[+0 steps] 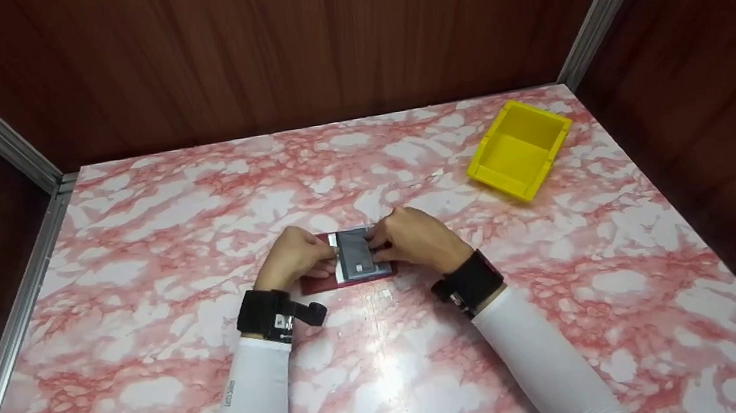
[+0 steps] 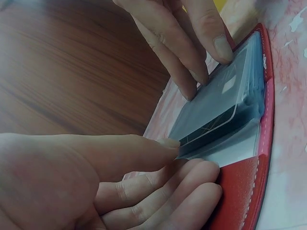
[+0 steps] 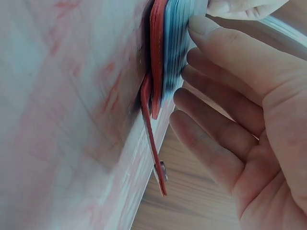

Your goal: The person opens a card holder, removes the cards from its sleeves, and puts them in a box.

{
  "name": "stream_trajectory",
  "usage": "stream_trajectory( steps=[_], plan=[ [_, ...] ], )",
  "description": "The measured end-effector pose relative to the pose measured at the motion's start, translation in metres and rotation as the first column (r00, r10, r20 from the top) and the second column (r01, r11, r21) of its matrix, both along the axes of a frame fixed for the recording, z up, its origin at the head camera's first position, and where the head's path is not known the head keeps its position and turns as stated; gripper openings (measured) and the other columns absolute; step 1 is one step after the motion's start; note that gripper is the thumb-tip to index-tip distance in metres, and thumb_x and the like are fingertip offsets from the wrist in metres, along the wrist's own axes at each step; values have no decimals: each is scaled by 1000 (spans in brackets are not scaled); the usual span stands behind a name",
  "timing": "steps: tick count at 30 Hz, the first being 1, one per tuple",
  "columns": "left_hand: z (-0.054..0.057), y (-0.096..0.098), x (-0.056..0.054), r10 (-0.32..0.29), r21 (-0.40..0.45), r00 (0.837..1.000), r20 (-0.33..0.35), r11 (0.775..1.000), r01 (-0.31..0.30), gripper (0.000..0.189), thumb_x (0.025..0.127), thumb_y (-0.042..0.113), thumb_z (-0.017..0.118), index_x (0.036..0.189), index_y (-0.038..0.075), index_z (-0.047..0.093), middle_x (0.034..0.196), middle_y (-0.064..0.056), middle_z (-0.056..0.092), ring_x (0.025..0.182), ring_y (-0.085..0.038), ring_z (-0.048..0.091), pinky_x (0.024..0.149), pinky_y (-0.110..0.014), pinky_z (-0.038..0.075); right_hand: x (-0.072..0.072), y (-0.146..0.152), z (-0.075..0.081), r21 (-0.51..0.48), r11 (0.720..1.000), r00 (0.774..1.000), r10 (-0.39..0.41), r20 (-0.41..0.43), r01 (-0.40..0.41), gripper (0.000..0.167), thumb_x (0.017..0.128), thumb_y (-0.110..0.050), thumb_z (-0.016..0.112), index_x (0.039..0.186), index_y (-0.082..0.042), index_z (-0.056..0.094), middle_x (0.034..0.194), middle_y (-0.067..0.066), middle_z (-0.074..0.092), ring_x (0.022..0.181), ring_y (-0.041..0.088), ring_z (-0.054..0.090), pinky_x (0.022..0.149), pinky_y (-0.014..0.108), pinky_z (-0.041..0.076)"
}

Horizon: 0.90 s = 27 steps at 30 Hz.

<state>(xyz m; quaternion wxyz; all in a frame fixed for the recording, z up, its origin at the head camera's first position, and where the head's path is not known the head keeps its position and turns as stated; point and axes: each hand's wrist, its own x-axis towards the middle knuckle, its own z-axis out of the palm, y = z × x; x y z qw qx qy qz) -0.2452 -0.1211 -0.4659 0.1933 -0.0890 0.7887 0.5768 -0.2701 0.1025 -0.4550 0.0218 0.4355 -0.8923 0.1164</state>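
A red card holder point(image 1: 319, 285) lies unfolded on the table, its stack of clear plastic sleeves point(image 2: 256, 103) on the right half. A grey chip card point(image 1: 355, 256) shows in the top sleeve. My left hand point(image 1: 297, 258) pinches the left edge of that sleeve between thumb and forefinger; the exact contact is partly hidden. From the other side, my right hand point(image 1: 416, 239) rests its thumb and fingertips on the card's right part, fingers only slightly bent. In the right wrist view, a strap with a metal snap point(image 3: 163, 170) sticks out from the red cover.
A yellow bin point(image 1: 519, 149) stands at the table's back right. The table point(image 1: 155, 393) has a pink and white marbled top. Brown wood-grain panels point(image 1: 297, 50) with metal corner rails enclose the back and sides.
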Motion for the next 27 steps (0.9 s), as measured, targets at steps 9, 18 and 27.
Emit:
stream_trajectory(
  steps=[9,18,27],
  plan=[
    [0,-1,-1,-3,5,1000,4,1000,3,15,82,10,68,86,-5,68,75,-17,70,63,-22,70,63,-34,60,1,-3,-1,-1,1000,1000,16,11,-16,22,77,-33,74,95,-21,75,98,-8,71,83,4,64,72,26,55],
    [-3,0,-1,-2,45,1000,15,999,2,16,81,8,68,88,-6,67,73,-16,70,62,-22,69,62,-33,60,1,-4,1,-13,1000,999,15,45,-15,23,77,-32,74,97,-20,74,102,-5,71,87,7,65,75,28,56],
    [-4,0,-1,-15,55,1000,23,998,14,15,82,7,67,88,-6,67,72,-15,69,62,-22,69,62,-33,60,-2,4,7,-69,998,996,4,84,2,25,79,-34,73,99,-20,73,104,-4,70,92,6,65,79,28,56]
  ],
)
